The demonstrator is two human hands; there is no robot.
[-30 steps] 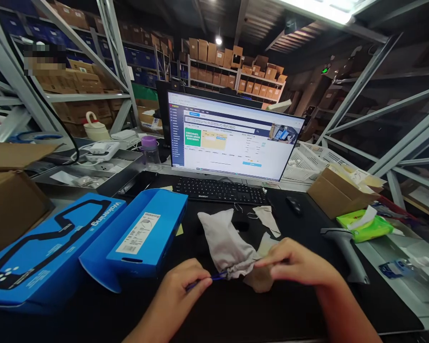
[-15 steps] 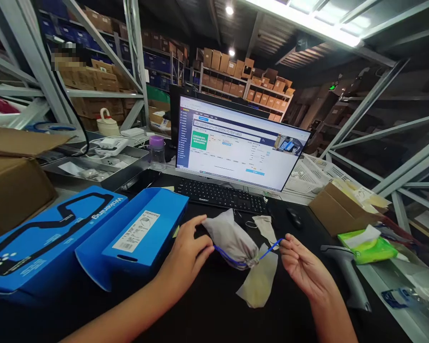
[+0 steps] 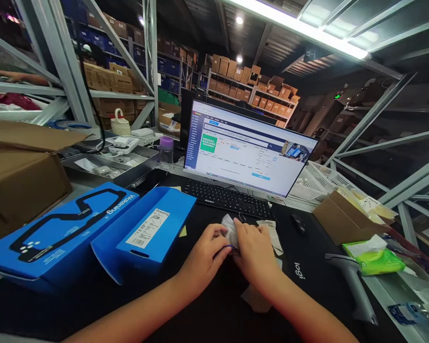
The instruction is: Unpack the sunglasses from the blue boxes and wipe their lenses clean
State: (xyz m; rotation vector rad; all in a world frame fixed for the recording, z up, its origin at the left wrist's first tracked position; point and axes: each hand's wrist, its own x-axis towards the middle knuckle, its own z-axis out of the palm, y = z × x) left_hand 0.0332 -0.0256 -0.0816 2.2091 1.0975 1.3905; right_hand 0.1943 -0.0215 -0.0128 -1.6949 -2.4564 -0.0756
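A brown cardboard box (image 3: 331, 220) at the right of the frame stands open, yellowish sheets (image 3: 366, 205) rising from it. Behind it, white perforated baskets (image 3: 303, 186) sit beside the monitor (image 3: 243, 162); their contents are too small to make out. At the left, a grey metal tray (image 3: 127, 177) holds small pale packets (image 3: 105, 170), next to a clear bottle with a purple lid (image 3: 166, 144). In the left foreground lies a blue box (image 3: 177, 207) with a white label, its flap hanging loose; its inside is hidden.

The grey pouch (image 3: 230, 229) is at the centre of the frame, below the keyboard (image 3: 225, 196). It looks soft and wrinkled, mostly covered by the hands, with a bit of blue cord (image 3: 232, 247) showing. The left hand (image 3: 208, 255) has thumb and fingers closed on its edge by the cord. The right hand (image 3: 256, 250) lies over its other side; whether those fingers grip, I cannot tell.
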